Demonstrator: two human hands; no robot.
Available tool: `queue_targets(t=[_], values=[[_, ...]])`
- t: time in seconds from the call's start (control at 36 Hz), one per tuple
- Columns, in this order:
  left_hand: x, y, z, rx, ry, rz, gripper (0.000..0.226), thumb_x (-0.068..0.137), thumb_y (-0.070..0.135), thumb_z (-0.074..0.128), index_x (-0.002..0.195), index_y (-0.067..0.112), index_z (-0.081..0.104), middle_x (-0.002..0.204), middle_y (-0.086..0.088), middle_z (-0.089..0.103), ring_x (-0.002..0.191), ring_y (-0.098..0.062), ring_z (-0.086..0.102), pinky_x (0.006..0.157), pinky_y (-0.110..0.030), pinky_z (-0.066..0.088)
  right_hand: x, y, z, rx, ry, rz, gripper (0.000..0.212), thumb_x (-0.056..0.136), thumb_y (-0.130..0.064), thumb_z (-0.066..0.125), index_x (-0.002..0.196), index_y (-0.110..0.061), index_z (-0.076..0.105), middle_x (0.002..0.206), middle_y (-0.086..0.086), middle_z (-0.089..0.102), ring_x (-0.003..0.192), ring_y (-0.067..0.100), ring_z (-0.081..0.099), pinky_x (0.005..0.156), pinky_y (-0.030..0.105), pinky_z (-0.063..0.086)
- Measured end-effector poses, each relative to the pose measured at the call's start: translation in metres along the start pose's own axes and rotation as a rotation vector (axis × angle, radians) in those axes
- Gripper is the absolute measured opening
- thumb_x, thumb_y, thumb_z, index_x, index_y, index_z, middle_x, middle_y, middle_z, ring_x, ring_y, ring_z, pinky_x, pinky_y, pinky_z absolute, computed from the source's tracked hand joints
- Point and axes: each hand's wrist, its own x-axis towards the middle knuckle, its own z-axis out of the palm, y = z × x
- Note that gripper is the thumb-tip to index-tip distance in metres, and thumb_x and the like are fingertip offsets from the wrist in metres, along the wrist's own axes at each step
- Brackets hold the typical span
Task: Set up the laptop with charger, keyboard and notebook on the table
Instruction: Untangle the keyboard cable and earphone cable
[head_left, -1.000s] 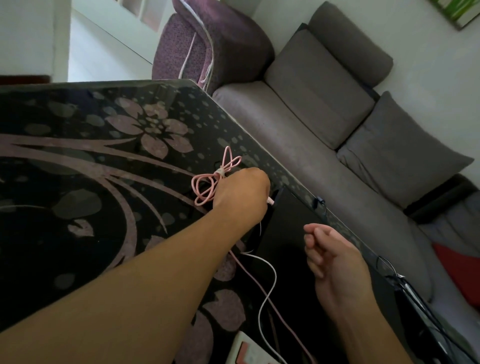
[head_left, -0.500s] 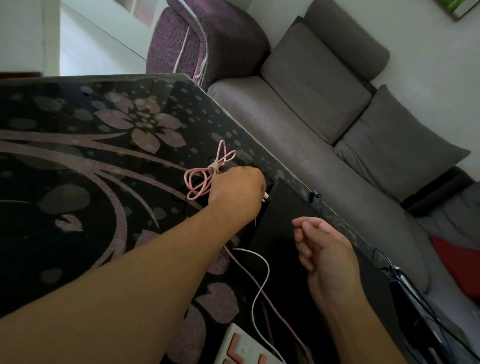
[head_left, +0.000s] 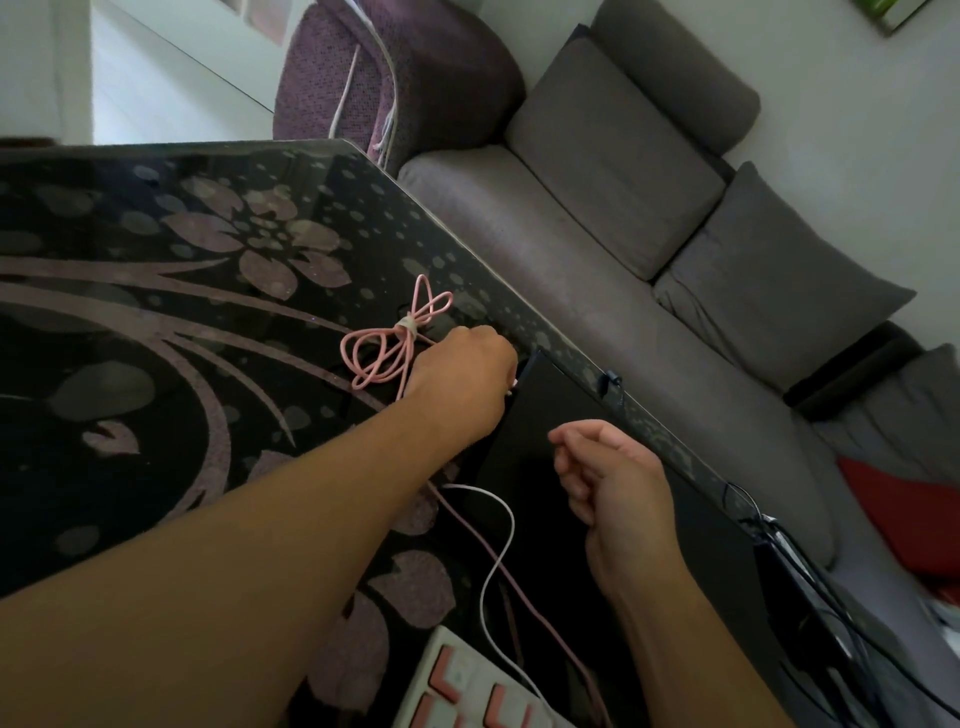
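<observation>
A closed black laptop (head_left: 524, 467) lies on the dark floral glass table (head_left: 156, 364) beside its right edge. My left hand (head_left: 462, 379) grips a small cable plug at the laptop's left side; the fingers are hidden behind the hand. A pink cable (head_left: 384, 348), partly bundled and tied in loops, trails from that hand toward me. A white cable (head_left: 493, 561) runs over the table to a white keyboard with pink keys (head_left: 467, 696) at the bottom edge. My right hand (head_left: 613, 478) hovers above the laptop lid, fingers loosely curled, holding nothing.
A grey sofa (head_left: 597, 291) with cushions runs along the table's right edge. A purple armchair (head_left: 395, 73) stands at the far corner. Black cables (head_left: 810, 561) hang over the table edge at the lower right, next to a red item (head_left: 904, 514) on the sofa.
The view shifted slightly. My left hand stays at the laptop's side with the plug; my right hand has stayed above the lid, fingers a little more curled.
</observation>
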Motion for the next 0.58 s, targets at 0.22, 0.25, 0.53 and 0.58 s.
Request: queue_targets(t=[0.22, 0.25, 0.53, 0.58], values=[[-0.018, 0.001, -0.037, 0.147, -0.077, 0.114, 0.06, 0.086, 0.012, 0.074, 0.14, 0.033, 0.057, 0.15, -0.003, 0.042, 0.139, -0.029, 0.039, 0.115, -0.048, 0.039, -0.012, -0.011, 0.001, -0.078, -0.062, 0.033, 0.019, 0.101, -0.01, 0.06, 0.1, -0.014, 0.079, 0.079, 0.003, 0.066, 0.056, 0.006, 0.052, 0.047, 0.017, 0.04], [-0.021, 0.004, -0.043, 0.173, -0.08, 0.123, 0.059, 0.086, 0.012, 0.074, 0.138, 0.034, 0.058, 0.15, -0.002, 0.043, 0.139, -0.029, 0.039, 0.115, -0.049, 0.038, -0.015, -0.013, 0.002, -0.112, -0.079, 0.029, 0.019, 0.101, -0.011, 0.06, 0.1, -0.016, 0.079, 0.081, 0.002, 0.067, 0.059, 0.006, 0.053, 0.049, 0.017, 0.042], [-0.074, 0.059, -0.084, -0.113, -0.232, 0.215, 0.033, 0.097, 0.006, 0.058, 0.102, 0.036, 0.07, 0.11, 0.013, 0.067, 0.099, -0.007, 0.065, 0.088, -0.029, 0.058, -0.081, -0.028, 0.006, -0.852, -0.342, -0.261, 0.01, 0.094, -0.027, 0.076, 0.095, -0.03, 0.068, 0.107, -0.01, 0.056, 0.09, 0.007, 0.058, 0.078, 0.027, 0.051], [-0.091, 0.068, -0.084, -0.117, -0.255, 0.216, 0.024, 0.103, 0.018, 0.055, 0.104, 0.037, 0.069, 0.106, 0.014, 0.067, 0.095, -0.006, 0.066, 0.084, -0.027, 0.057, -0.09, -0.031, 0.003, -0.771, -0.329, -0.208, 0.005, 0.098, -0.025, 0.071, 0.1, -0.027, 0.068, 0.105, -0.008, 0.062, 0.091, 0.007, 0.062, 0.08, 0.027, 0.053]])
